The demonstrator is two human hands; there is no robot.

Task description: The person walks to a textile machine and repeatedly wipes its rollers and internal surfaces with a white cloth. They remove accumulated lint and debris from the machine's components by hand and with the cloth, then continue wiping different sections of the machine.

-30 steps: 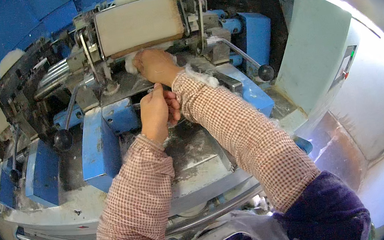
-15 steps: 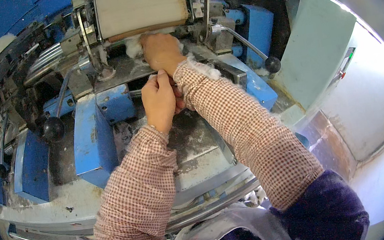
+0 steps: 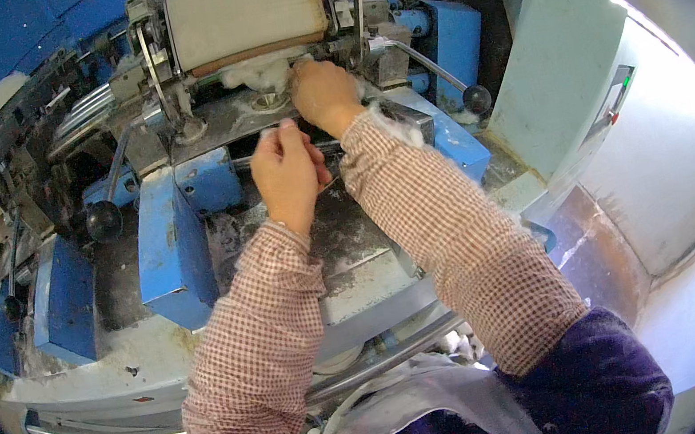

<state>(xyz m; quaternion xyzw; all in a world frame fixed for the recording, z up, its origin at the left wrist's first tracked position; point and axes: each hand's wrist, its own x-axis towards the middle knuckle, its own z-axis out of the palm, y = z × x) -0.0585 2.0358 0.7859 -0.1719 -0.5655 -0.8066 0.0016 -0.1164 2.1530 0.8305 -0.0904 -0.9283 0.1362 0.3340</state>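
Head view: right hand (image 3: pixel 324 96) had shifted right, baring more white fluff (image 3: pixel 256 73), loose and ragged, beneath the cream belt (image 3: pixel 245 15); fingertips hidden, grip couldn't be told. Left hand (image 3: pixel 288 176) was near it, fingers curled; couldn't tell whether it pinched anything.

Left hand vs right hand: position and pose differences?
Position: the left hand is lower in the picture; the right hand is higher, beside the white fluff.
Pose: the left hand is curled with its thumb visible; the right hand shows mostly its back.
Shared: both are bare, below checked sleeves.
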